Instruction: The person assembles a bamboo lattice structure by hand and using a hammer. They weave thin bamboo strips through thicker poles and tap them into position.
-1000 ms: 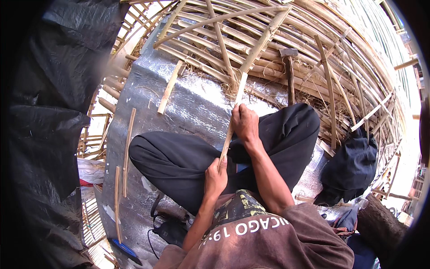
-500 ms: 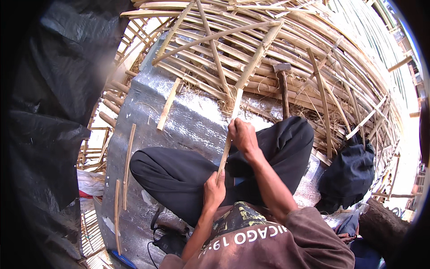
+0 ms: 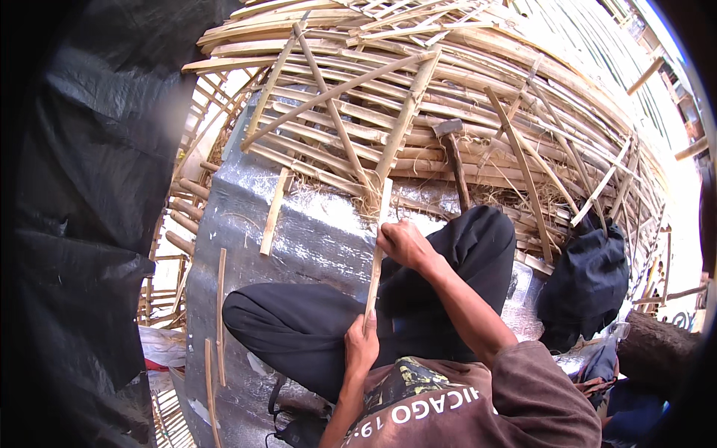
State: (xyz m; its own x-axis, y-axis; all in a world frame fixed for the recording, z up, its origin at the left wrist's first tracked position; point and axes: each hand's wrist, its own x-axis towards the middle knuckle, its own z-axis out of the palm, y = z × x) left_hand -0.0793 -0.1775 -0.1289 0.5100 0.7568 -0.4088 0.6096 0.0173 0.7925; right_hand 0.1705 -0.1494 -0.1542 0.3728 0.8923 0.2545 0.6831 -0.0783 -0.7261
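A pale, flat bamboo strip point(image 3: 376, 280) slants across my lap, its far end pointing toward a bamboo lattice. My left hand point(image 3: 362, 345) is closed on the near end, thumb lying along the strip. Farther up, my right hand point(image 3: 403, 244) makes a fist against the strip's upper part; whether it also holds a small tool is hidden. Just beyond the strip's tip lies the lattice of bamboo slats point(image 3: 336, 112), with crossed poles over it. A hammer point(image 3: 452, 153) with a wooden handle rests head-away beyond my right knee.
Shiny silver sheeting point(image 3: 246, 246) covers the ground under my crossed legs. Loose bamboo strips point(image 3: 221, 317) lie on it at left, and a short piece point(image 3: 275, 213) ahead. Black plastic sheeting point(image 3: 82, 224) hangs at far left. A dark cloth bag point(image 3: 586, 284) and log point(image 3: 661, 347) sit at right.
The view has shifted, so the lattice and hammer appear lower and farther left. Both hands keep to the bamboo strip, with little visible movement along it.
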